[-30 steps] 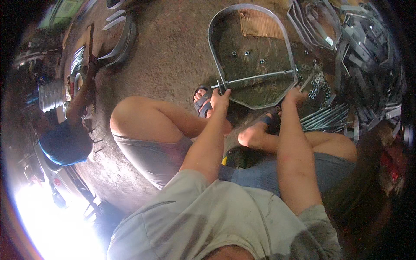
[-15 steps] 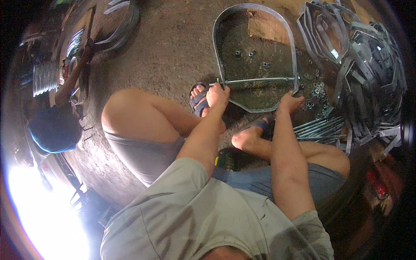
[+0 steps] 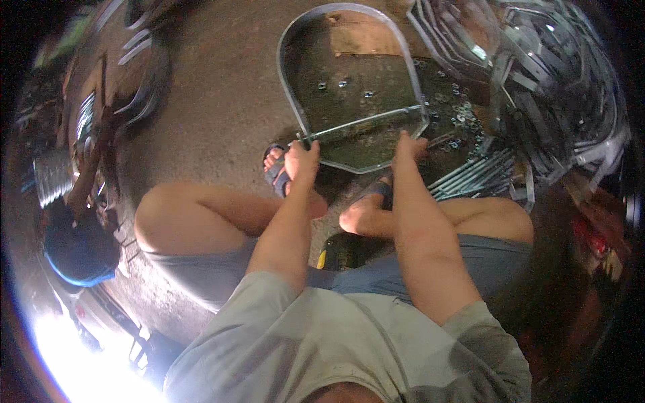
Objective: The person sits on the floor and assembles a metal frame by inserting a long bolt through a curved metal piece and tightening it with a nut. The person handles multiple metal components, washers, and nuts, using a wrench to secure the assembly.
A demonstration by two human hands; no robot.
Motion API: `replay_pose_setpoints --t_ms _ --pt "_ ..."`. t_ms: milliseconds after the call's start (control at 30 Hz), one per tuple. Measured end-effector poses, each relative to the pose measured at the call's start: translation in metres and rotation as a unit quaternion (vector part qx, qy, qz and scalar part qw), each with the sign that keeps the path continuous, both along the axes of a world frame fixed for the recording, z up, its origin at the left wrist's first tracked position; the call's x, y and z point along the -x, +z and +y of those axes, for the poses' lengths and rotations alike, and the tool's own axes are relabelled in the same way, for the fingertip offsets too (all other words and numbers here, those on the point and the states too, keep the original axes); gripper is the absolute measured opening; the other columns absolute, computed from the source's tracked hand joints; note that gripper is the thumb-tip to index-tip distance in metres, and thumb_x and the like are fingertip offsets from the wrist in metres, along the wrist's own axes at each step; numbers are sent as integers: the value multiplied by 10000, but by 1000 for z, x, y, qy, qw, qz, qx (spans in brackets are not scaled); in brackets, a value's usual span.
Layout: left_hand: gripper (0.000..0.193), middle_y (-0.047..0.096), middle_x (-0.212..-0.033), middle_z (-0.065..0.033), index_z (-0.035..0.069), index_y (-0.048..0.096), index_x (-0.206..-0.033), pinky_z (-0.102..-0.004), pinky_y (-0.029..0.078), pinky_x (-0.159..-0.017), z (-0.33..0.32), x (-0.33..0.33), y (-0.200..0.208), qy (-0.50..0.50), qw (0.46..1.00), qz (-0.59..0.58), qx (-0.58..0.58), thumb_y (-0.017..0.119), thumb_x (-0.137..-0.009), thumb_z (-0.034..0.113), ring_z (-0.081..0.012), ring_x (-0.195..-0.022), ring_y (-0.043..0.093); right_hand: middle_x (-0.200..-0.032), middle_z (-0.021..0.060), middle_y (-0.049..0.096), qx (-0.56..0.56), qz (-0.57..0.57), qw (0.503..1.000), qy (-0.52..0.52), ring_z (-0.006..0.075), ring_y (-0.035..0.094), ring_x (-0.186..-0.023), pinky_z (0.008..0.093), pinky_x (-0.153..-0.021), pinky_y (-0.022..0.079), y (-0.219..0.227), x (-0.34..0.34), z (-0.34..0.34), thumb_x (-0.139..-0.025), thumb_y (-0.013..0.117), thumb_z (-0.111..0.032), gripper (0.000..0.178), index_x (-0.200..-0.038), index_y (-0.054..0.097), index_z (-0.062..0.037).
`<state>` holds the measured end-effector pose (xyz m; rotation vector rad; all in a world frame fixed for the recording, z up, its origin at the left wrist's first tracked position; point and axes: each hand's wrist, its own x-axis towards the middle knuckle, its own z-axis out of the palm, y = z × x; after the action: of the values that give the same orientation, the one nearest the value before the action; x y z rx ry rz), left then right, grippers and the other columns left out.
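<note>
A pear-shaped hoop of flat grey metal band (image 3: 285,74) lies tilted in front of me, with a thin threaded rod (image 3: 366,122) crossing its lower part. My left hand (image 3: 302,161) is closed round the hoop's lower left corner, where the rod's end sticks out past the band. At the lower right side, my right hand (image 3: 408,148) grips the band just below the rod's other end; its fingertips are partly hidden and blurred. My sandalled feet rest on the floor, close to the hoop's lower edge.
Loose nuts (image 3: 463,115) are scattered right of the hoop, a few inside its outline. Threaded rods (image 3: 474,176) lie near my right knee. Bent metal bands (image 3: 557,87) pile up at the far right. Cardboard (image 3: 366,33) lies beyond. A person in a blue cap (image 3: 77,252) is at left.
The whole scene, hoop and hands included, has shifted left in view, and the rod now slants up to the right. Both hands keep their places on the hoop.
</note>
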<state>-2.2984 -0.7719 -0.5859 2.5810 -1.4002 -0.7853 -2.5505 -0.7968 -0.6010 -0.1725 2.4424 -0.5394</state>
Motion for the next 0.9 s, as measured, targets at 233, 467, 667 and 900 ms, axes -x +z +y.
replay_pose_setpoints --t_ms 233,467,667,900 --pt "528 682 -937 -259 -18 643 -945 -494 513 -821 -6 6 -1 -6 999 32 -7 711 -752 469 -418 -918 663 -1201 215 589 14 13 998 59 381 606 -1097 472 -940 482 -29 36 7 -834 671 -145 474 -1258 497 -27" --pt "568 693 -934 -244 0 660 -962 -477 520 -817 -2 -9 1 10 999 23 -34 685 -740 523 -405 -902 673 -1100 232 656 21 78 987 136 409 635 -1039 454 -895 483 -3 9 5 -772 603 -51 376 -1143 587 8" --pt "518 693 -895 -249 -15 669 -903 -469 538 -798 -3 -2 18 25 998 50 -2 696 -739 476 -406 -879 681 -972 197 657 161 20 986 49 344 657 -951 461 -818 497 -3 35 -10 -733 662 -56 395 -1117 601 19" --pt "502 712 -887 -220 -11 707 -897 -445 546 -831 -6 -1 29 87 990 110 -17 737 -714 456 -379 -902 695 -1096 151 610 316 -120 940 -51 274 639 -920 413 -707 538 19 41 -30 -753 679 -39 561 -1267 465 26"
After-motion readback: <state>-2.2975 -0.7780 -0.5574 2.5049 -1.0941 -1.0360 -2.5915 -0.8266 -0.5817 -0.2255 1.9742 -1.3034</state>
